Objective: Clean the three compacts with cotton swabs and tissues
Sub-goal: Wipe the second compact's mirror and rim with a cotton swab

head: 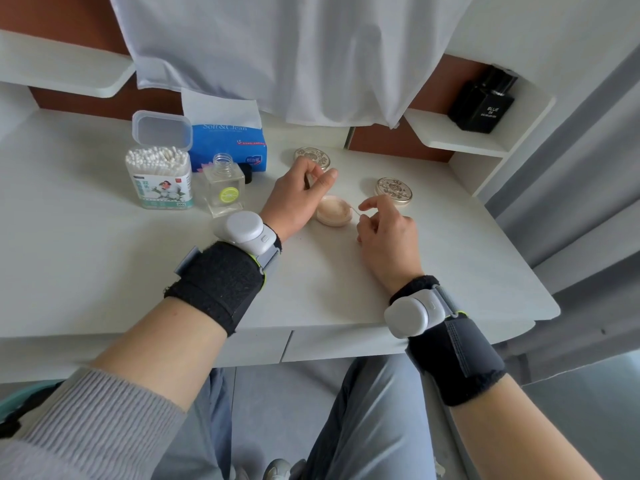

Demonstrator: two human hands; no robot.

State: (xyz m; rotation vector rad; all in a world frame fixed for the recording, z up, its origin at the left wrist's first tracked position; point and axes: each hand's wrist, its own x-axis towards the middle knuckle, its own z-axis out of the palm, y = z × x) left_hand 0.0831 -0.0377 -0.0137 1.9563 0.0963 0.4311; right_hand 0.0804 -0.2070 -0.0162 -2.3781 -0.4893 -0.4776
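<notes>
An open compact (333,212) with beige powder lies on the white table (104,258) between my hands. My left hand (299,197) curls round its raised lid, which the fingers mostly hide. My right hand (388,233) pinches a cotton swab (354,211), and the swab's tip touches the compact's right rim. Two closed gold compacts with embossed lids lie nearby: one (317,155) just behind my left hand, the other (393,191) to the right, behind my right hand.
At the back left stand an open box of cotton swabs (159,178), a blue tissue pack (230,147) and a lidless glass bottle (225,192) with its black cap (248,172) behind. A black perfume bottle (483,102) sits on the right shelf. A white cloth (277,46) hangs behind.
</notes>
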